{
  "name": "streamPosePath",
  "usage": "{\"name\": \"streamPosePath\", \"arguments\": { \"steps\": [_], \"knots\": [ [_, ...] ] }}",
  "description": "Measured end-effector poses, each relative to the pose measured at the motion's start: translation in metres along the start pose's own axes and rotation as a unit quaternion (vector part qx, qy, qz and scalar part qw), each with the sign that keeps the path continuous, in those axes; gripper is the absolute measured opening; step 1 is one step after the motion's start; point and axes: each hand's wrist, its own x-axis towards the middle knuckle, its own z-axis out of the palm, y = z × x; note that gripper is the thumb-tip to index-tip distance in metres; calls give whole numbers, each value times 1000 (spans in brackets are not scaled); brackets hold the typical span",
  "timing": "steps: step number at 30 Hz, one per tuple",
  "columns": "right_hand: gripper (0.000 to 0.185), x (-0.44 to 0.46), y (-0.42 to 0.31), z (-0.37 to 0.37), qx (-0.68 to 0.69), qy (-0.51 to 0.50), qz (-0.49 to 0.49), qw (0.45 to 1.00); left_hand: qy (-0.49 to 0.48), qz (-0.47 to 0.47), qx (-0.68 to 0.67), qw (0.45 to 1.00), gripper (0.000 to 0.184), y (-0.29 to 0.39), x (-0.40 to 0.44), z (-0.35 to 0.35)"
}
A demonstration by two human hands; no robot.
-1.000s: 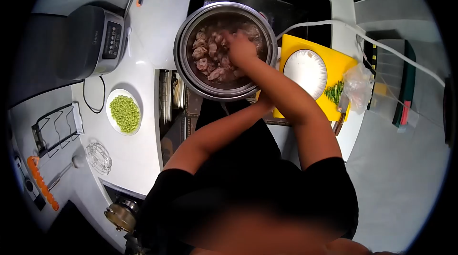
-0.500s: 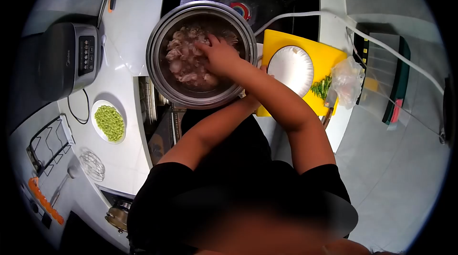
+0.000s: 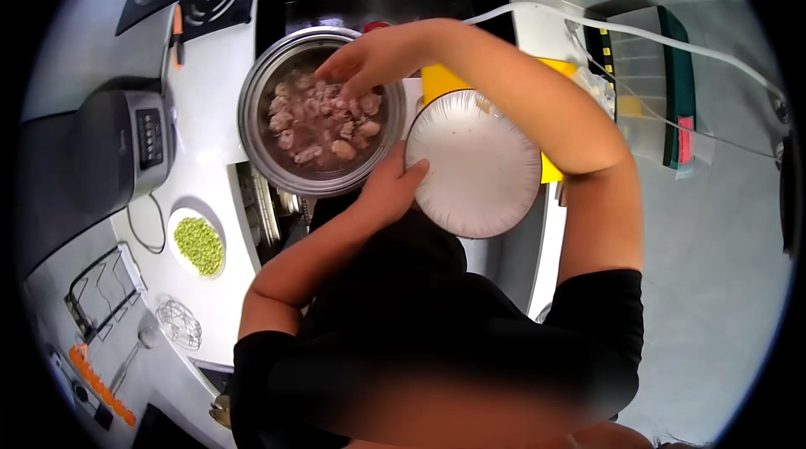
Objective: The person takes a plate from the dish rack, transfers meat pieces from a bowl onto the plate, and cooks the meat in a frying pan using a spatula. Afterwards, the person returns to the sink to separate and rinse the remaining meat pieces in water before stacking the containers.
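My left hand (image 3: 393, 187) grips the near-left rim of a white plate with a fluted inside (image 3: 478, 172), thumb on top. The plate is held beside a large steel pot (image 3: 253, 126). Over the pot's far right side hangs my right hand (image 3: 365, 61), fingers bent downward and apart, with nothing visible in them. Below it, pieces of raw-looking meat (image 3: 323, 126) lie in cloudy reddish liquid. A yellow cutting board (image 3: 550, 170) is partly hidden behind the plate and my right forearm.
A dish of green beans or peas (image 3: 199, 245) stands on the left counter, near a wire whisk (image 3: 179, 321) and a dark appliance (image 3: 126, 151). Behind the pot is a black sink (image 3: 378, 5). A white hose (image 3: 571, 12) runs across the right.
My right hand has risen out of the meat. My left hand has brought the plate from the cutting board toward the pot. The view has shifted slightly.
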Motion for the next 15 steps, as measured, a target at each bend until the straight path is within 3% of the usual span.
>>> {"name": "streamPosePath", "arguments": {
  "steps": [4,6,8,10,11,15],
  "knots": [
    [47,6,8,2,105,35,-15,994,-5,-80,-197,977,37,26,-51,-71],
    [46,31,19,18,209,59,-17,976,49,-110,-267,956,39,37,-88,-109],
    [51,65,29,39,134,106,55,984,127,-130,-248,952,41,41,-125,-150],
    [59,103,45,77,-89,206,102,969,225,-112,-272,929,39,33,-157,-182],
    [93,121,56,92,-125,207,169,956,262,-84,-266,924,39,28,-167,-197],
    [114,126,30,142,-170,198,238,936,347,14,-252,903,39,19,-176,-243]
  ]
}}
